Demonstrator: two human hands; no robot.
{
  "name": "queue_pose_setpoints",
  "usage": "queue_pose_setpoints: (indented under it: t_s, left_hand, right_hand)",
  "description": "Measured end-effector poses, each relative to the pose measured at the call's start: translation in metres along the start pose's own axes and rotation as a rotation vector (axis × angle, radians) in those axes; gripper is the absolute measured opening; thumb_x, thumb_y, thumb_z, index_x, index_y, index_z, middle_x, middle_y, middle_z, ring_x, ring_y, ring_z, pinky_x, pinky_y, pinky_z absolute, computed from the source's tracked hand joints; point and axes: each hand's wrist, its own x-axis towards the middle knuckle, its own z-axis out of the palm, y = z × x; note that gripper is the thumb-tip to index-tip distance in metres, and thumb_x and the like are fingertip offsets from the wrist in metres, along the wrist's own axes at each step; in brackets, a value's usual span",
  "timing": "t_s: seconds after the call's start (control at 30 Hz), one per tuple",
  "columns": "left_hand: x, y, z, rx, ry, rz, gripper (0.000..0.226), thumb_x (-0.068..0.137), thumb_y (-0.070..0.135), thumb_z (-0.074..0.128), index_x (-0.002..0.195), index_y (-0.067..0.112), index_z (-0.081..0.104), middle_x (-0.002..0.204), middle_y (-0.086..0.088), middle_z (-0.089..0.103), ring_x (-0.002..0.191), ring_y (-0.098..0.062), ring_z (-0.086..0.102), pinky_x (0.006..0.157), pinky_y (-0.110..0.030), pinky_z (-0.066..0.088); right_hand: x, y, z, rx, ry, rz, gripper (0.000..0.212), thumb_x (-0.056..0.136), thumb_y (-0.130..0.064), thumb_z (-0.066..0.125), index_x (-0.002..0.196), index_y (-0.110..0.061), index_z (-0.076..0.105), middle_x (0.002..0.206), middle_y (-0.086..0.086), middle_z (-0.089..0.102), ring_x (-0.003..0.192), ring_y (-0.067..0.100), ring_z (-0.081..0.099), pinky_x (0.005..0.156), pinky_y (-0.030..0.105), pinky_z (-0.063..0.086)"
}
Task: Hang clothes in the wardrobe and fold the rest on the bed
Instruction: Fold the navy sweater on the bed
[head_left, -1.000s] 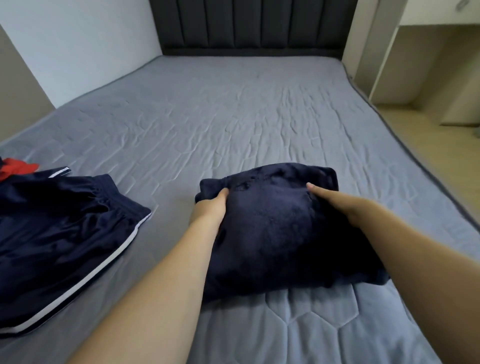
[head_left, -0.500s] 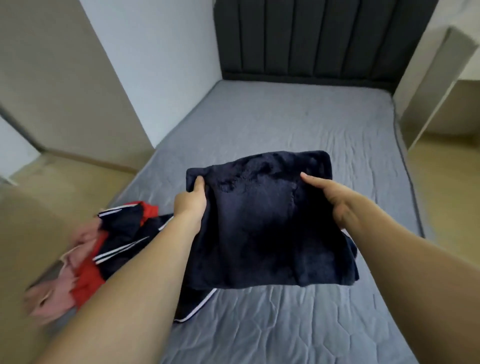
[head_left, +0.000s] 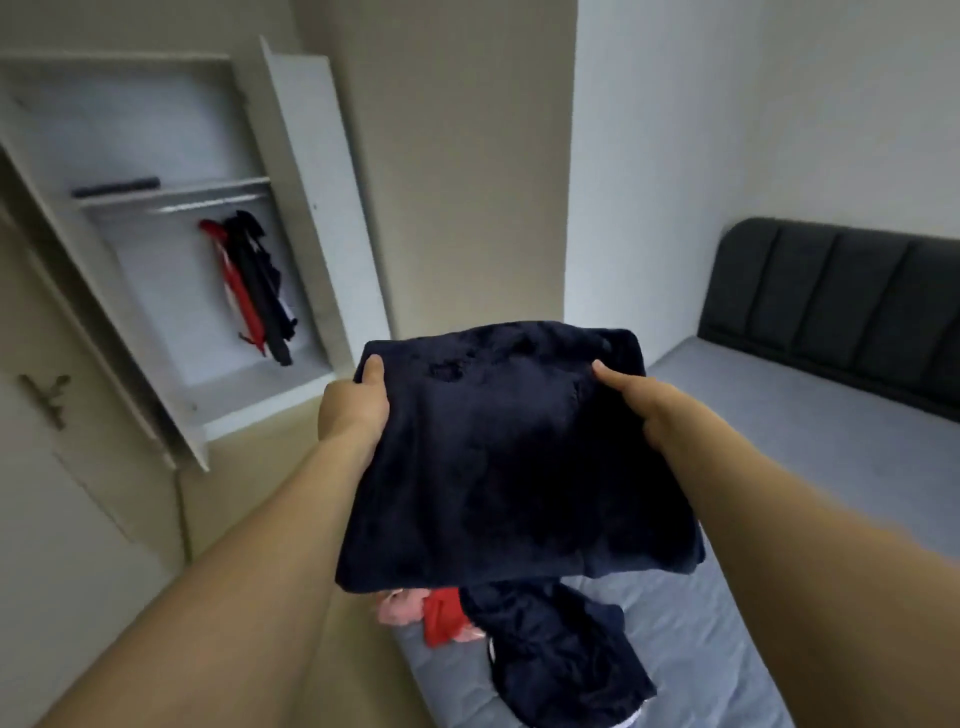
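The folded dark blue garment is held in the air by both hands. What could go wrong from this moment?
1. The folded navy garment is gripped only at its upper corners by the left hand and right hand; its lower part hangs free, so the fold may open.
2. Unfolded clothes lie right at the corner of the bed below it and could slide to the floor if brushed.

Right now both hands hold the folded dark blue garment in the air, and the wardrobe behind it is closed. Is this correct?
Not quite. The left hand and right hand do hold the folded dark blue garment up, but the wardrobe is open; the head view shows clothes hanging inside.
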Motion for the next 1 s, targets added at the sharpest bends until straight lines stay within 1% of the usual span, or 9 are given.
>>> queue_pose_setpoints:
  t_s: [0.07,0.13,0.23,0.37,0.5,0.63,0.73,0.9,1.0]
  left_hand:
    - [0.037,0.002,-0.050,-0.005,0.072,-0.001,0.059,0.090,0.062,0.043,0.101,0.007,0.059,0.086,-0.005,0.063,0.074,-0.027,0.059,0.067,-0.034,0.045]
    - [0.083,0.000,-0.093,-0.018,0.121,0.004,0.062,0.090,0.062,0.042,0.110,0.005,0.060,0.099,-0.009,0.065,0.084,-0.031,0.061,0.073,-0.036,0.048]
    - [0.158,-0.018,-0.148,-0.065,0.159,-0.014,0.057,0.090,0.062,0.043,0.101,0.008,0.058,0.086,-0.005,0.062,0.074,-0.026,0.058,0.063,-0.033,0.045]
    - [0.257,-0.050,-0.211,-0.153,0.123,-0.056,0.050,0.090,0.061,0.047,0.097,0.012,0.054,0.078,-0.001,0.058,0.071,-0.022,0.057,0.054,-0.028,0.040]
    - [0.351,-0.054,-0.263,-0.163,0.117,-0.071,0.067,0.090,0.062,0.045,0.120,0.004,0.056,0.095,-0.007,0.063,0.082,-0.027,0.061,0.067,-0.033,0.049]
    - [0.444,-0.056,-0.289,-0.178,0.054,-0.091,0.070,0.090,0.063,0.047,0.125,0.003,0.055,0.104,-0.012,0.065,0.091,-0.031,0.064,0.086,-0.044,0.055]
    - [0.519,-0.058,-0.292,-0.168,0.046,-0.086,0.069,0.091,0.061,0.046,0.125,0.002,0.055,0.106,-0.012,0.066,0.092,-0.031,0.064,0.088,-0.045,0.055]
    - [0.664,-0.055,-0.293,-0.144,0.094,-0.059,0.066,0.092,0.058,0.046,0.124,0.002,0.056,0.103,-0.012,0.065,0.091,-0.030,0.064,0.087,-0.043,0.055]
    - [0.757,-0.035,-0.305,-0.134,0.141,-0.059,0.070,0.091,0.059,0.048,0.131,0.001,0.052,0.116,-0.014,0.063,0.096,-0.031,0.062,0.091,-0.043,0.053]
  right_hand:
    - [0.013,-0.015,0.063,-0.015,-0.015,-0.055,0.044,0.081,-0.043,0.071,0.099,-0.004,0.064,0.079,0.013,0.073,0.065,0.026,0.069,0.054,0.030,0.053]
    - [0.031,-0.030,0.127,-0.046,-0.008,-0.118,0.056,0.082,-0.043,0.070,0.117,0.000,0.060,0.107,0.017,0.067,0.087,0.030,0.065,0.071,0.036,0.051]
    - [0.065,-0.047,0.228,-0.128,0.014,-0.221,0.068,0.084,-0.046,0.068,0.129,0.003,0.050,0.125,0.018,0.058,0.108,0.033,0.058,0.078,0.035,0.042]
    - [0.116,-0.069,0.359,-0.225,-0.031,-0.304,0.064,0.088,-0.041,0.063,0.130,0.005,0.048,0.128,0.021,0.055,0.106,0.032,0.056,0.079,0.035,0.042]
    - [0.162,-0.098,0.469,-0.256,-0.066,-0.332,0.065,0.090,-0.041,0.060,0.132,0.007,0.045,0.133,0.023,0.051,0.118,0.037,0.052,0.084,0.035,0.040]
    - [0.216,-0.116,0.550,-0.305,-0.055,-0.306,0.064,0.091,-0.040,0.060,0.131,0.007,0.045,0.131,0.023,0.053,0.116,0.038,0.053,0.085,0.036,0.040]
    - [0.270,-0.132,0.608,-0.314,-0.054,-0.292,0.065,0.090,-0.040,0.061,0.132,0.007,0.045,0.131,0.023,0.053,0.116,0.038,0.053,0.088,0.035,0.042]
    - [0.377,-0.170,0.718,-0.319,-0.108,-0.285,0.068,0.089,-0.042,0.063,0.135,0.004,0.044,0.132,0.022,0.053,0.117,0.038,0.053,0.102,0.045,0.043]
    - [0.439,-0.209,0.792,-0.286,-0.153,-0.290,0.067,0.089,-0.041,0.062,0.136,0.003,0.044,0.132,0.021,0.052,0.117,0.038,0.053,0.103,0.045,0.042]
